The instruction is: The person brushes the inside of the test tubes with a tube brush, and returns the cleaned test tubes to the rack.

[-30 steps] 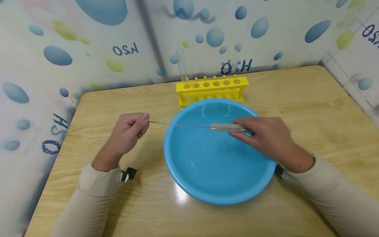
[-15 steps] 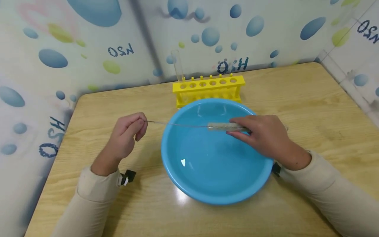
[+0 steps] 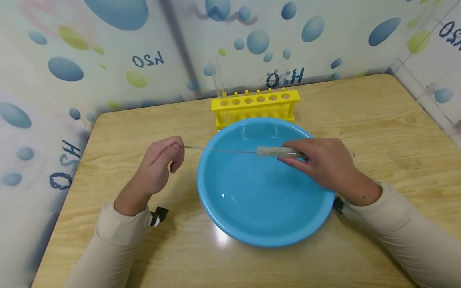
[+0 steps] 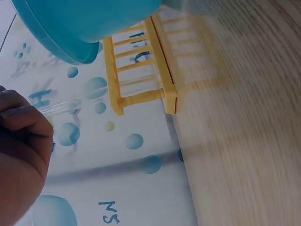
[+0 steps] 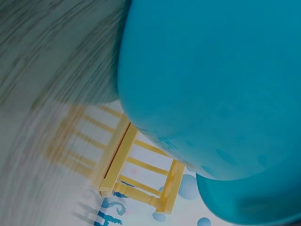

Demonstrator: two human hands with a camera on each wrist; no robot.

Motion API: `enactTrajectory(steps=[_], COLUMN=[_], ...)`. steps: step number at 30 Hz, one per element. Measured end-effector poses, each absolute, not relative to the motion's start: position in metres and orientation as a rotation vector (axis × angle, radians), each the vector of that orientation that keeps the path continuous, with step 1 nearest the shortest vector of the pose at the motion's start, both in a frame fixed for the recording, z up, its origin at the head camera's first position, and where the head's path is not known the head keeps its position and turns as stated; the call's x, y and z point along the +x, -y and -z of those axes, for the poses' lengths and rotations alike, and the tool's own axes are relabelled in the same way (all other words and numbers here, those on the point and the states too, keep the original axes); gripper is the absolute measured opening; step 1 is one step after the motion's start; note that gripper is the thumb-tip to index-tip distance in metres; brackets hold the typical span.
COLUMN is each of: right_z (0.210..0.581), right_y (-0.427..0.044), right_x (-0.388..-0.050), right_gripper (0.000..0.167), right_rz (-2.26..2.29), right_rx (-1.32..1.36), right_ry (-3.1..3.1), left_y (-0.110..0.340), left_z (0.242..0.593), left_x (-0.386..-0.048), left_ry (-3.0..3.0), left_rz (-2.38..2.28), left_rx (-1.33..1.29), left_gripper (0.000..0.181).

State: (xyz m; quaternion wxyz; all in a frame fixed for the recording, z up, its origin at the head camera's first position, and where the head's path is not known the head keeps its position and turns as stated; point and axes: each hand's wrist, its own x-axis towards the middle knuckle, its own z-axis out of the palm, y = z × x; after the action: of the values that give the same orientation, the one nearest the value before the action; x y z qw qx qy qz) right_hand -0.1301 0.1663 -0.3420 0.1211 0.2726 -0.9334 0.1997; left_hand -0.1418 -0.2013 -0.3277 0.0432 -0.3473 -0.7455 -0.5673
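In the head view my left hand point(image 3: 158, 166) pinches the thin twisted-wire handle of a test tube brush point(image 3: 230, 151), left of the blue basin. The wire runs level over the basin rim to a clear test tube point(image 3: 299, 155), which my right hand point(image 3: 325, 166) grips above the basin's right side. Pale bristles appear to sit inside the tube's mouth end; the tube's rounded end peeks out beyond the hand. The blue basin point(image 3: 263, 200) lies below. In the left wrist view part of the left hand point(image 4: 21, 146) shows at the edge; the right wrist view shows no hand.
Behind the basin stands a yellow test tube rack point(image 3: 255, 102) with one clear test tube point(image 3: 217, 78) upright in its leftmost hole. The wooden table point(image 3: 173, 248) meets a wall point(image 3: 180, 80) printed with blue and green dots at the back.
Both hands keep their holds on the brush wire and the tube, with only a slight shift of the left hand. The head view has moved a little.
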Motion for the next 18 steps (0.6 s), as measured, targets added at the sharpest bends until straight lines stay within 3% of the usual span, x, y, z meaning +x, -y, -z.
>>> enactTrajectory(steps=[18], right_z=[0.3362], right_y=[-0.1656], right_x=[-0.1299], right_gripper=[0.031], right_rz=[-0.545], right_rx=[0.803], right_ry=[2.771], left_y=[0.1957], left_z=[0.3178], left_x=[-0.134], left_ry=[2.315], left_rz=[1.645], left_rx=[-1.072], left_gripper=[0.037])
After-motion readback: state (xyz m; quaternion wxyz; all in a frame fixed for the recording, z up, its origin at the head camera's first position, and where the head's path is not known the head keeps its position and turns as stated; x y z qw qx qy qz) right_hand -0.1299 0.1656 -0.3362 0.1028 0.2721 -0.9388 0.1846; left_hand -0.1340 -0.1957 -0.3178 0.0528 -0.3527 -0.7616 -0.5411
